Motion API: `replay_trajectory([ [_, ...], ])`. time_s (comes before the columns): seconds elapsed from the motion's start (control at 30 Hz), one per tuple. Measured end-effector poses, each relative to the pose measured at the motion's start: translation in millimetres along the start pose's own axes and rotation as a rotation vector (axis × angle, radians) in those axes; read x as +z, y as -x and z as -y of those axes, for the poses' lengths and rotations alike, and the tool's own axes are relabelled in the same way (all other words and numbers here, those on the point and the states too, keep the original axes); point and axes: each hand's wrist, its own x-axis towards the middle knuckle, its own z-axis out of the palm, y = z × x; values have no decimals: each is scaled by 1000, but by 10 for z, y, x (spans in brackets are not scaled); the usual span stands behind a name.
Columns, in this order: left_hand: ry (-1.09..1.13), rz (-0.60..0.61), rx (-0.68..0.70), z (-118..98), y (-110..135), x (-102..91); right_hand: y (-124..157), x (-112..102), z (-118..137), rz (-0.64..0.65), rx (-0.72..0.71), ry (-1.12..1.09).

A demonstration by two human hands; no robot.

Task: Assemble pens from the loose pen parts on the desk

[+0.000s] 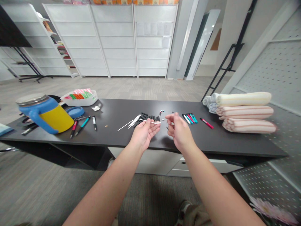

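My left hand (143, 134) pinches a thin white pen refill (155, 122) between thumb and fingers, palm turned up, just above the desk. To its right my right hand (178, 130) is closed with thumb and index finger together; whatever lies in them is too small to make out. Behind the left hand lie a bundle of white refills (134, 121), black pen parts (142, 116) and short black grips (154, 118). Several tiny pieces (162, 111) are scattered between the hands. Coloured pen barrels (190, 118) rest in a row beyond the right hand.
On the dark desk (113, 136), a blue-and-yellow jug (55, 114) stands left, near a white basket (81, 99) of colourful packets. A red pen (74, 128), a teal pen (82, 125) and a white pen (94, 122) lie beside it. Rolled towels (246, 111) are stacked right, past a pink barrel (207, 123).
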Motion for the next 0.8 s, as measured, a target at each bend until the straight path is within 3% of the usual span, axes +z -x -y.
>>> replay_trajectory([
  [0.07,-7,-3,0,-4,-10,-8,-35,-17,23,-5,128,-362],
  [0.13,-12,0,-1,-3,-14,-15,-63,-43,64,-5,215,-580],
  [0.2,-13,5,0,-1,-16,-20,-74,-68,100,-12,269,-682],
  [0.3,-11,9,0,2,-21,-26,-62,-89,105,-10,290,-665],
  [0.43,-5,8,-5,0,-30,-31,-47,-102,13,38,234,-314],
  [0.63,-12,-7,-5,-9,-1,-24,-30,-171,-98,21,-127,789],
  [0.7,13,-17,-8,-11,11,-7,20,-149,-103,59,-197,949],
  [0.8,133,-108,-5,-13,-2,43,133,-33,-105,98,-234,985],
])
